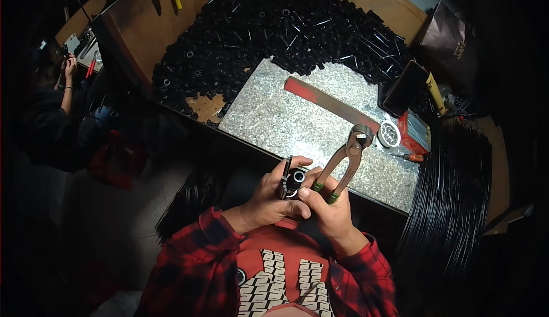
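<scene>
While the left hand [267, 198] pinches a small black cylindrical part [291, 182] just off the workbench edge, the right hand [327, 205] grips green-handled end-cutting pliers [346, 160]. Rigid, light and probably slick, the part seems best held around its ribbed body.

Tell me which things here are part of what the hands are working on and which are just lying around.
In use:
- small black round plastic part with a metal centre, held in the left hand
- steel pincers with green-tipped handles, held in the right hand

Lying about:
- heap of black plastic parts
- red flat metal bar
- small round tin
- red box
- speckled metal sheet
</scene>
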Motion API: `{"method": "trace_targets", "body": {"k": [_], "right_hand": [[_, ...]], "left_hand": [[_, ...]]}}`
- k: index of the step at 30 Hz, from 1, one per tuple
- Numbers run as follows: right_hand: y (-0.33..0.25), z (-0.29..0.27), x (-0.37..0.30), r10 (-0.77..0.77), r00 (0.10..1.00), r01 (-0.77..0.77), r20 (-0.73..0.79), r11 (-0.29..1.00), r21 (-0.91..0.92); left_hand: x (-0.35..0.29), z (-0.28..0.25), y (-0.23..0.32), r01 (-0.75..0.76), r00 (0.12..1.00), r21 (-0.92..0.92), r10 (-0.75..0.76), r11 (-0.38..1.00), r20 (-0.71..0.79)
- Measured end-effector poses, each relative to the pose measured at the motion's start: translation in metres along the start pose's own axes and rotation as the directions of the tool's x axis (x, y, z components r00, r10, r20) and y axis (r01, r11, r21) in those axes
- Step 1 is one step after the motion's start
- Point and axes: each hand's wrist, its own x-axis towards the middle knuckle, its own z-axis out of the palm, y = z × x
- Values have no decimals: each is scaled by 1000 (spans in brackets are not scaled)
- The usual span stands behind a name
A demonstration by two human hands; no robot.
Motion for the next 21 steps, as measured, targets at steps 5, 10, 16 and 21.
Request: {"method": "trace_targets", "body": {"k": [5,10,16,21], "right_hand": [[-1,0,1,37,999,-38,-18,999,-32],[0,3,1,-32,999,32,13,997,-67],[9,0,4,-151,987,158,49,966,-204],[-10,4,10,-68,993,95,92,936,-338]], "left_hand": [[-2,0,3,124,992,-125,-127,984,-11],[-2,0,5,125,991,-136,-130,983,-25],[-3,-3,3,136,991,-212,-137,968,9],[-4,-13,7,216,975,-374,-182,902,125]]}}
